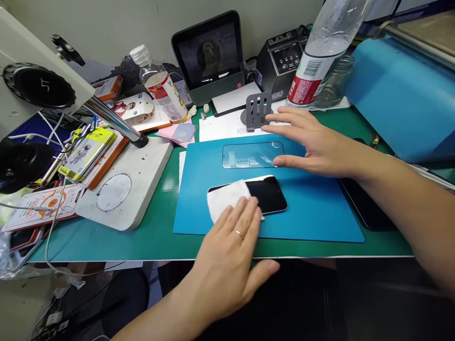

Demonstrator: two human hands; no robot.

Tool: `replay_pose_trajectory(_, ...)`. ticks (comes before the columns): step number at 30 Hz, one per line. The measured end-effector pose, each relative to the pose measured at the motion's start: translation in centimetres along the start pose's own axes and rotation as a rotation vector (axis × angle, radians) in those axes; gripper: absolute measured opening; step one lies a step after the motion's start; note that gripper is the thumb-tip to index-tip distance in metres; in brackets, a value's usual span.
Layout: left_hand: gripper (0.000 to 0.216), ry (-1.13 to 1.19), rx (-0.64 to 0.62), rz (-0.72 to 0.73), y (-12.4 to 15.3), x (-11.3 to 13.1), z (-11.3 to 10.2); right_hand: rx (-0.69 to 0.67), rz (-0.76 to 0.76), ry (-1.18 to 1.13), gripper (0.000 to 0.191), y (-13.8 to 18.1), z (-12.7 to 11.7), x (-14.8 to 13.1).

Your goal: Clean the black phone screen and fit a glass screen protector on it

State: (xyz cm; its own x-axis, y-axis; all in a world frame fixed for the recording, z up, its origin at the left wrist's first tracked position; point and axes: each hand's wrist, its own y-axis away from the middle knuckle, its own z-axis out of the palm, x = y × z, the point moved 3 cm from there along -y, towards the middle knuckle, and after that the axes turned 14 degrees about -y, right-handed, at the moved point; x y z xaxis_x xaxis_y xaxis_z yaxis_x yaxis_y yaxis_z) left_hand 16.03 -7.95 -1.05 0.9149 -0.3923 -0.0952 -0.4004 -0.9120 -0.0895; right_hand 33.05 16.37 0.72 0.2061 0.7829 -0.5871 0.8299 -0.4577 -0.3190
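Phone (270, 196): lying flat with dark screen up on blue mat (313, 220); left part covered by white cloth (227, 199).
White cloth: spread over left end of phone, overhanging its edges; pinned beneath fingers of left hand (231, 248).
Left hand: laid palm down, fingers straight and close together over cloth, thumb held well out; ring (238, 233) worn on one finger.
Clear sheet (249, 156): dark-bordered, lying on mat just beyond phone and apart from it.
Right hand (313, 142): wide, thumb parted from fingers; thumb tip at right end of clear sheet, contact impossible to tell.
Grey stand (258, 111): upright beyond mat, close to right fingertips.
Black device (369, 208): lying beside right end of mat, partly hidden under right forearm.
Desk (161, 189): green-topped; carrying mat, small bottle (165, 97), large bottle (313, 71) and screen unit (210, 52) toward rear.
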Motion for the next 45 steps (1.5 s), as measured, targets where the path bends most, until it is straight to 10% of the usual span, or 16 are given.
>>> replay_pose_trajectory(5,0.068,0.053,-0.042,0.203,-1.0,-0.7,-0.7,0.000,0.022,-0.003,0.081,0.0,-0.1,-0.2)
replay_pose_trajectory(19,0.087,-0.117,0.013,-0.021,-4.9,3.3,0.9,-0.001,0.032,0.044,0.082,-0.2,0.0,-0.5)
replay_pose_trajectory(30,0.073,-0.081,-0.056,-0.253,2.1,-2.3,1.0,-0.018,-0.058,0.095,0.075,-0.1,-0.1,0.7)
replay_pose_trajectory(45,0.071,-0.100,-0.046,-0.395,2.1,0.6,0.9,-0.038,-0.006,0.060,0.082,-0.6,-0.2,-1.0)
